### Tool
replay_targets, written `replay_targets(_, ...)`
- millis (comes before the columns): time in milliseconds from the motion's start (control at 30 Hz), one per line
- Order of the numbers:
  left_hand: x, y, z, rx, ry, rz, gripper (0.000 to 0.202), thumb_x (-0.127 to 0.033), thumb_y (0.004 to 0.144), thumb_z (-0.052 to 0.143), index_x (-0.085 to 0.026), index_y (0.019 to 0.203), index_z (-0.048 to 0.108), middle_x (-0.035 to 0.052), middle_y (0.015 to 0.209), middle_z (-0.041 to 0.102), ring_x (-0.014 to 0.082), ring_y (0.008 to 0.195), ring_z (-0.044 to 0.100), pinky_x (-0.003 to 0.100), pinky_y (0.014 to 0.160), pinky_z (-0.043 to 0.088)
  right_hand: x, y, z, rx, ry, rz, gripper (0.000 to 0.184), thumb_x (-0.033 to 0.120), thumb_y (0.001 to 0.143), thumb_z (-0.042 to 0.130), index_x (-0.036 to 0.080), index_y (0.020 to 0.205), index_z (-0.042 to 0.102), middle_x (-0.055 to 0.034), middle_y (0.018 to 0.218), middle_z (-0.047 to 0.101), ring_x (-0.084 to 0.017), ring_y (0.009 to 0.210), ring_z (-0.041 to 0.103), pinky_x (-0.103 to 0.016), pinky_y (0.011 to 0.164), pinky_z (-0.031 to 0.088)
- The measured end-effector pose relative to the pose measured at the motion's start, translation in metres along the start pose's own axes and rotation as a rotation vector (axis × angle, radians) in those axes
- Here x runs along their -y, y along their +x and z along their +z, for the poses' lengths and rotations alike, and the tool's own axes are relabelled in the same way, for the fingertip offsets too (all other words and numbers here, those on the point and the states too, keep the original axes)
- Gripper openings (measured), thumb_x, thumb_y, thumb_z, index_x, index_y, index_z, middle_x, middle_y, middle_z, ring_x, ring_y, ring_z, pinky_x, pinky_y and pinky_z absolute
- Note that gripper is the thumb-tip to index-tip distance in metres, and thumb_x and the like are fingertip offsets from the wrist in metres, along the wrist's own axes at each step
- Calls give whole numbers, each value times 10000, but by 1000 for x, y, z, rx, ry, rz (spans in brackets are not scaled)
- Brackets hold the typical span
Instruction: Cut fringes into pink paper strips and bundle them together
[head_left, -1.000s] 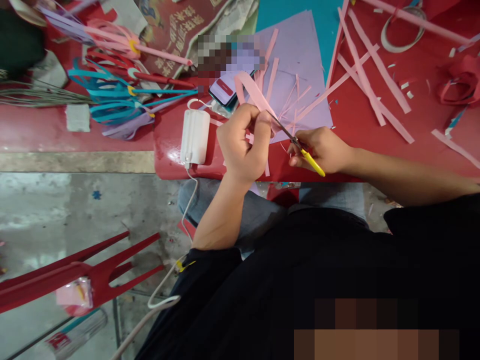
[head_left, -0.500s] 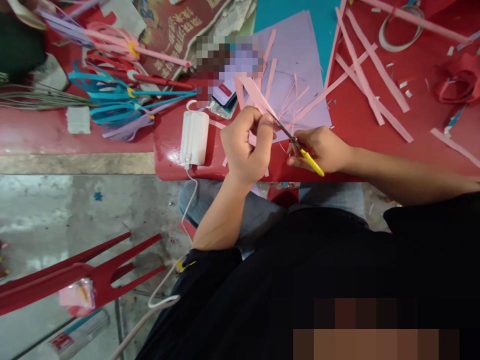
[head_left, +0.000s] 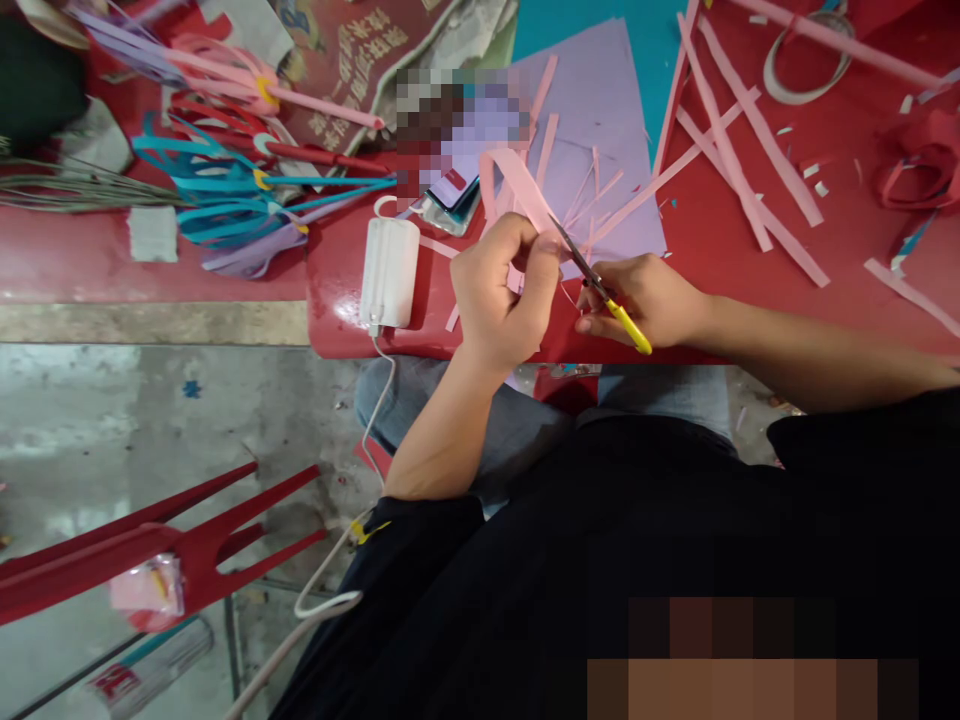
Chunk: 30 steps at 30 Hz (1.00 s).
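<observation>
Between thumb and fingers, my left hand (head_left: 506, 290) pinches a pink paper strip (head_left: 521, 185) that loops up and away from me. My right hand (head_left: 645, 300) is closed on yellow-handled scissors (head_left: 628, 328). Their dark blades point up and left and lie along the strip's edge, close to my left fingertips. A thin pink offcut hangs near the right fingers. Beneath both hands are the red table (head_left: 435, 345) and lilac paper sheets (head_left: 600, 80), with narrow pink scraps on the sheets.
Left of my hands lie a white power bank (head_left: 390, 272) with a cable, and a phone (head_left: 454, 185). Blue paper-strip flowers (head_left: 225, 190) and pink ones lie farther left. Loose pink strips (head_left: 724, 140) and a tape roll (head_left: 772, 75) are on the right. A red stool (head_left: 187, 565) stands lower left.
My left hand has shifted slightly right along with the pink strip, toward the scissors. The strip's loop now bends more roundly at the top. My right hand has barely moved.
</observation>
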<state>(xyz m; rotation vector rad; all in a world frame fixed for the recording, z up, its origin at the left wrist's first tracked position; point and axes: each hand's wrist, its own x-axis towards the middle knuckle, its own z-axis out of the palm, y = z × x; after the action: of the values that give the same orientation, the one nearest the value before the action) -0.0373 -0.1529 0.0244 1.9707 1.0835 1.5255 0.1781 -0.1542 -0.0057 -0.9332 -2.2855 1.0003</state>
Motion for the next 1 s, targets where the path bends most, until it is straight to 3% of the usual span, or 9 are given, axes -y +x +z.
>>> replay_targets(167,1,1,-1,25,1,-8,363,-440,1095,589,-248,789,620,-37,621,567,126,557,568,327,524,378,-1,1,1,0,14,-2,547,758,952,627,219,869,585,-34,745,674,-162,605,573,-318,596,395)
replay_targets(467,1,1,-1,3,8,28,346,-382,1090,594,-238,777,610,-35,612,583,117,548,586,333,503,371,3,2,-2,45,32,77,587,819,916,611,234,870,592,-67,780,693,-204,641,609,-358,627,457)
replay_targets(1000,1,1,1,-7,7,33,393,-439,1108,579,-235,772,586,-34,604,571,108,533,563,317,502,402,2,1,0,18,26,51,560,773,937,623,224,841,569,-58,757,683,-194,611,608,-354,604,426)
